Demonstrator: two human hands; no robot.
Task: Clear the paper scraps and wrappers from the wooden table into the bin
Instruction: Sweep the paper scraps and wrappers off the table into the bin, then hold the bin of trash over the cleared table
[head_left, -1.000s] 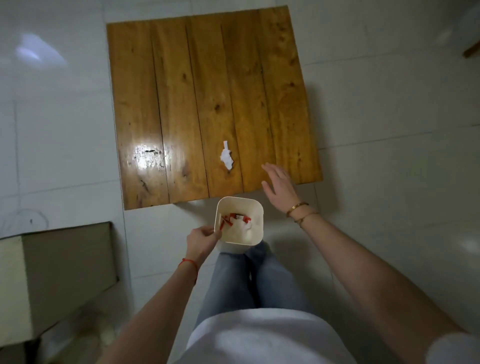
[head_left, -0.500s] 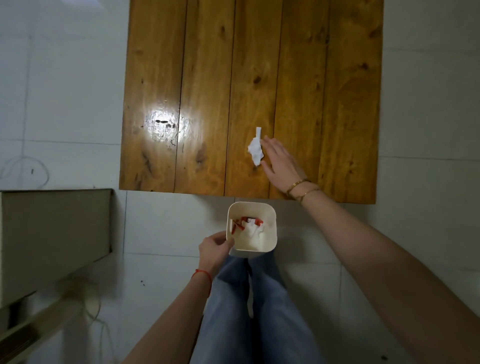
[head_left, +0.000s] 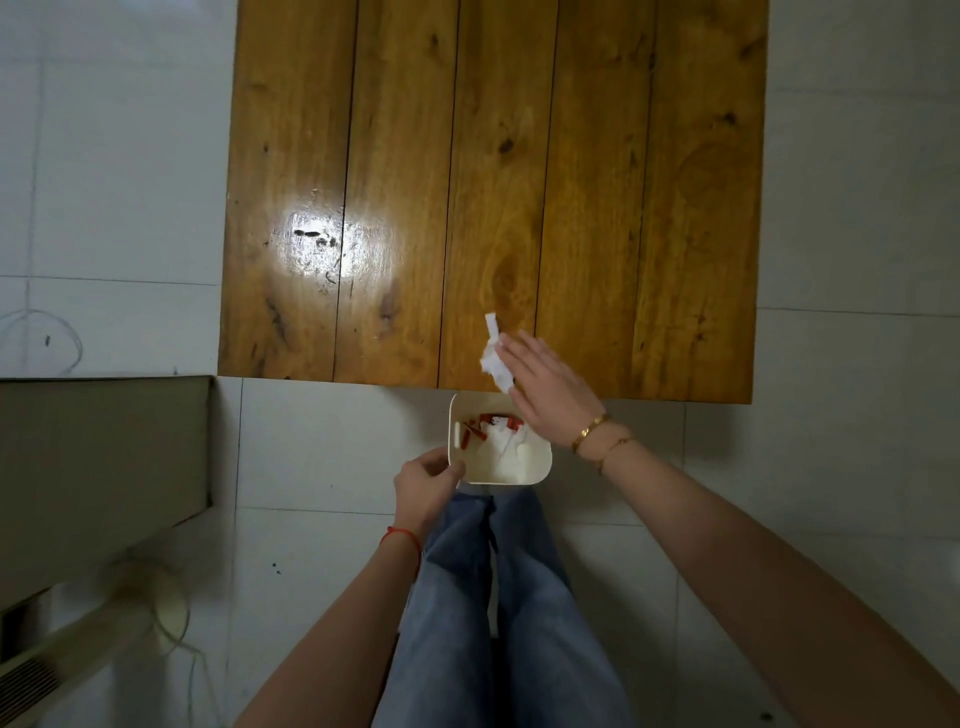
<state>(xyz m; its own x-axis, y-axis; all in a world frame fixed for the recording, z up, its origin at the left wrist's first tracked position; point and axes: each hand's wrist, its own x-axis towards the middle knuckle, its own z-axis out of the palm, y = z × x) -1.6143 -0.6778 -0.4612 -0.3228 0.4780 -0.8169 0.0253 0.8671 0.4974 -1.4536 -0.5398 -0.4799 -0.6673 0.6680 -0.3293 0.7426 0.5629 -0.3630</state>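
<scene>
A white paper scrap (head_left: 492, 353) lies at the near edge of the wooden table (head_left: 405, 156). My right hand (head_left: 548, 387) lies flat beside it, fingers extended and touching its right side, palm partly over the bin. The small cream bin (head_left: 537, 466) sits just below the table's edge and holds red wrappers and white paper. My left hand (head_left: 425, 486) grips the bin's near left rim.
White tiled floor surrounds the table. A beige box-like unit (head_left: 98, 467) stands at the left, with a cord (head_left: 174, 618) on the floor below it. My legs in blue jeans (head_left: 493, 613) are under the bin.
My right hand reached the scrap and has pushed it toward the table's near edge, close to the bin. The left hand keeps hold of the bin, now right under the edge.
</scene>
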